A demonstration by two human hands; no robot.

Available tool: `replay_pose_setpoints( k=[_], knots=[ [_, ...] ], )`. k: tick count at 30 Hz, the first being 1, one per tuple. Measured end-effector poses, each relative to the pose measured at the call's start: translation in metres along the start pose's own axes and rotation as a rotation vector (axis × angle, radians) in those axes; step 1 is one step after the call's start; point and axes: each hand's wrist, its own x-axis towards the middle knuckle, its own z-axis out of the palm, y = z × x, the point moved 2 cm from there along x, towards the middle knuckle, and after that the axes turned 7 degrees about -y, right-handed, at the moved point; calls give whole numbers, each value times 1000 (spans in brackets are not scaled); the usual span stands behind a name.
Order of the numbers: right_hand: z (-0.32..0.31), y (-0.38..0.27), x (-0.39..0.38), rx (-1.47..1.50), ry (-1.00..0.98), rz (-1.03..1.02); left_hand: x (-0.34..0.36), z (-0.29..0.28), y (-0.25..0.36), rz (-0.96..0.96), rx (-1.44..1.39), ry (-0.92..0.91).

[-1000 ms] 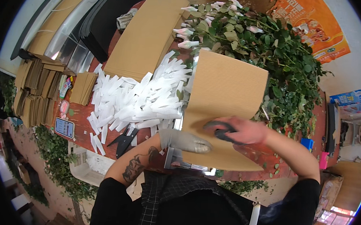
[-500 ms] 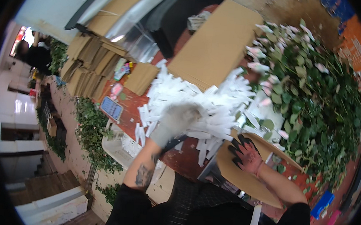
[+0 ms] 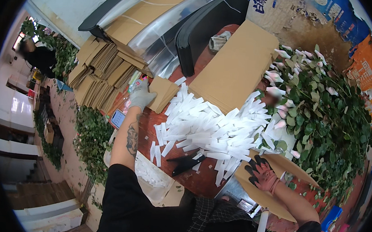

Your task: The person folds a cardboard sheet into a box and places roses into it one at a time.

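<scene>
My left hand (image 3: 141, 95), in a grey glove, reaches to the small colourful items (image 3: 135, 79) beside a short stack of cardboard cards (image 3: 164, 93), fingers curled over something I cannot make out. My right hand (image 3: 262, 173), in a red glove with black fingers, lies spread on a curved sheet of cardboard (image 3: 287, 206) at the front right. Between them are a heap of white mesh sleeves (image 3: 213, 131) and black scissors (image 3: 182, 161). A phone (image 3: 117, 119) lies left of my forearm.
Tall cardboard sheets (image 3: 237, 63) lie behind the sleeves. Cut roses (image 3: 315, 116) fill the right side. Folded cardboard bundles (image 3: 93, 83) and black and clear sheets (image 3: 187, 38) stand at back left. A white basket (image 3: 153, 180) is below the table edge. A co-worker (image 3: 39, 56) stands far left.
My view has swung left. My left hand has left the large cardboard sheet and reached back-left to the small items. My right hand's fingers have spread on the sheet, which now curves.
</scene>
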Motion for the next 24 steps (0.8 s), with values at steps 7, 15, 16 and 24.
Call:
replay_pose_setpoints(
  k=[7,15,16,24],
  knots=[
    [-76,9,-55,860,224,-106,-70,-61,49,481,-1055,71],
    [-188,-19,-207,987,969,-241,-311,-51,257,1181,-1058,-600],
    [-172,-15,-225,1803,576,-94,-307,-42,254,1151,-1001,-575],
    [-42,24,-165,2046,43,-246,-259,74,239,1243,-400,-671]
  ],
)
